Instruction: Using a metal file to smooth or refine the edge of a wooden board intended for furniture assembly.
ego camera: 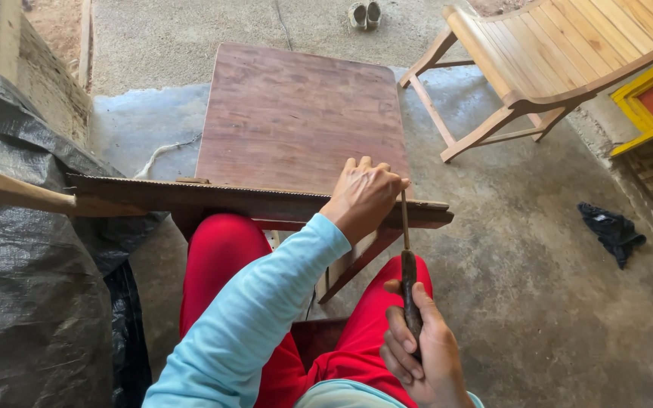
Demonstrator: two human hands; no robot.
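Two hands work a slim file (pixel 405 219) against the toothed edge of a hand saw (pixel 213 195) clamped in a wooden holder across a small table (pixel 296 113). The file sits near the blade's right end; which teeth are finished cannot be told. The left hand (pixel 362 198) presses the file's tip down. The right hand (pixel 425 351) is wrapped tight around the file's dark handle, near the lap.

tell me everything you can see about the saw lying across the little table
The saw is a long hand saw with a dark, rusty-looking blade, set on edge with its fine teeth pointing up. Its pale wooden handle sticks out to the left over black plastic sheeting. It lies across the near edge of the brown table. The left hand presses on the blade, and a thin file in the right hand meets the teeth.
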